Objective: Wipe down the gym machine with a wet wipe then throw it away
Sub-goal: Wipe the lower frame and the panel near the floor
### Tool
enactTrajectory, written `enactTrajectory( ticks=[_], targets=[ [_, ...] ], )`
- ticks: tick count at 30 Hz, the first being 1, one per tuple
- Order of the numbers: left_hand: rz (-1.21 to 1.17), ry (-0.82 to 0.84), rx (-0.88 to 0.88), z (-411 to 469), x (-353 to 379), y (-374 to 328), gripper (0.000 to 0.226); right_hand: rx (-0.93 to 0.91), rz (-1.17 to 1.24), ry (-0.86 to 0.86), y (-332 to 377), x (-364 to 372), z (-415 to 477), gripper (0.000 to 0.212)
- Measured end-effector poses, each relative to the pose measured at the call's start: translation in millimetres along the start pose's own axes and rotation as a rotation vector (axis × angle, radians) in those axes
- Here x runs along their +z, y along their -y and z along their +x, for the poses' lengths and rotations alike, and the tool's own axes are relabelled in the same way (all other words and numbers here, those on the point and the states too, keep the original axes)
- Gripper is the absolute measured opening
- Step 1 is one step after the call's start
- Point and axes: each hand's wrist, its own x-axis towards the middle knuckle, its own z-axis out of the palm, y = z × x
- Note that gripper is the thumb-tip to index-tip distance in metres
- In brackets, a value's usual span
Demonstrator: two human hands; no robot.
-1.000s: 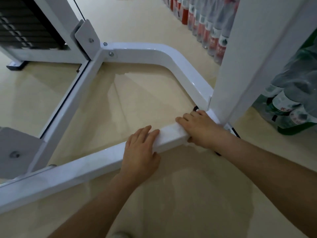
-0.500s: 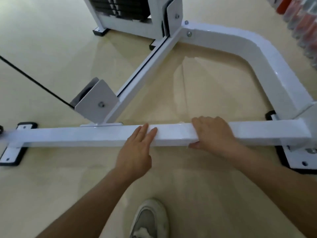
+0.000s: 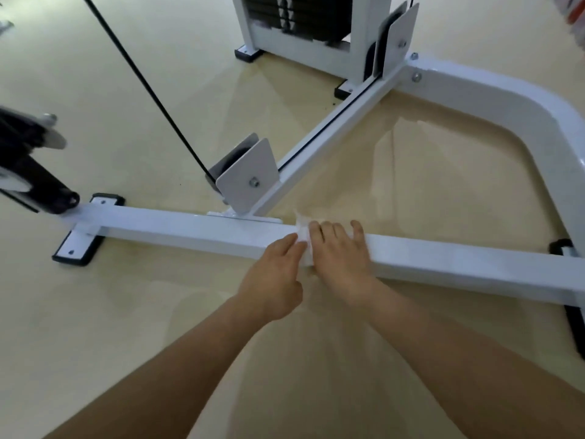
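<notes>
White wet wipe (image 3: 303,231) drapes over the base bar (image 3: 190,229), pressed by the right hand (image 3: 340,255), fingers flat; the left hand (image 3: 278,270), fingers straight, touches its edge.

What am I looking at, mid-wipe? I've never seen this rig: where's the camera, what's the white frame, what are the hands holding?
No robot here: a person's bare hands, filmed by a camera on their head looking down. The white frame is the gym machine's base bar on the floor, with its weight stack behind and a black cable. The right hand presses the wet wipe onto the bar; the left hand rests on the bar beside it, fingertips touching the wipe.
</notes>
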Motion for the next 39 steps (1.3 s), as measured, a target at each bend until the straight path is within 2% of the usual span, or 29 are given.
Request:
enactTrajectory(
  ticks=[3, 6, 8, 11, 13, 15, 18, 21, 24, 26, 29, 31, 33, 34, 36, 37, 39],
  targets=[
    [0.047, -0.041, 0.042, -1.6, 7.3, 8.2, 0.071, 0.036, -0.133, -0.082, -70.0, -4.8, -40.6, 0.066],
    [0.007, -0.117, 0.053, 2.5, 8.6, 9.1, 0.072, 0.136, -0.179, 0.027, -105.4, -8.8, -52.7, 0.068],
    [-0.021, -0.098, 0.056, 0.4, 8.9, 14.3, 0.074, 0.107, -0.165, 0.088, -76.6, -1.0, -27.9, 0.061],
    [-0.019, -0.103, 0.032, -11.1, 5.5, 26.4, 0.076, -0.037, -0.113, -0.073, 15.1, 22.2, 22.7, 0.041],
    [0.008, -0.182, -0.082, -19.3, -4.3, 39.3, 0.073, -0.071, -0.059, -0.113, 62.1, 24.6, 44.4, 0.048],
    [0.038, -0.225, -0.204, -26.1, -18.4, 53.6, 0.072, -0.065, -0.071, -0.111, 73.9, 21.3, 46.9, 0.058],
    [0.072, -0.201, -0.207, -26.7, -26.2, 57.3, 0.077, -0.073, -0.048, -0.145, 35.2, 15.1, 18.9, 0.055],
    [0.127, -0.113, -0.049, -14.0, -12.6, 38.1, 0.08, -0.017, -0.118, -0.151, -26.1, 10.1, -15.9, 0.053],
    [0.202, -0.015, 0.051, 1.8, 2.3, 19.6, 0.079, 0.094, -0.151, 0.009, -68.6, 3.9, -33.3, 0.085],
    [0.214, -0.02, 0.048, 6.8, 5.3, 17.6, 0.079, 0.166, -0.121, 0.023, -58.4, 3.9, -26.8, 0.088],
    [0.111, -0.096, 0.079, 6.1, 4.4, 22.6, 0.073, 0.104, -0.033, 0.023, 6.9, 7.5, -1.5, 0.077],
    [-0.01, -0.175, 0.046, 3.5, -1.7, 26.1, 0.072, -0.024, 0.0, 0.086, 46.7, 6.0, 14.7, 0.081],
    [-0.052, -0.172, -0.039, -1.0, -8.1, 33.0, 0.08, -0.152, 0.056, 0.16, 63.8, 3.1, 23.2, 0.09],
    [-0.038, -0.171, -0.029, -3.6, -8.9, 38.3, 0.082, -0.193, 0.11, 0.182, 62.6, -0.5, 24.9, 0.093],
    [0.052, -0.167, 0.087, -6.2, -5.4, 44.0, 0.082, -0.241, 0.363, 0.221, 48.4, -11.6, 22.4, 0.093],
    [0.084, -0.147, 0.142, -3.3, -1.8, 43.1, 0.082, -0.227, 0.559, 0.228, 39.5, -17.8, 19.7, 0.086],
    [0.097, -0.064, 0.156, 11.2, 2.6, 33.3, 0.084, -0.097, 0.911, 0.175, 24.9, -29.8, 14.6, 0.067]
  ],
)
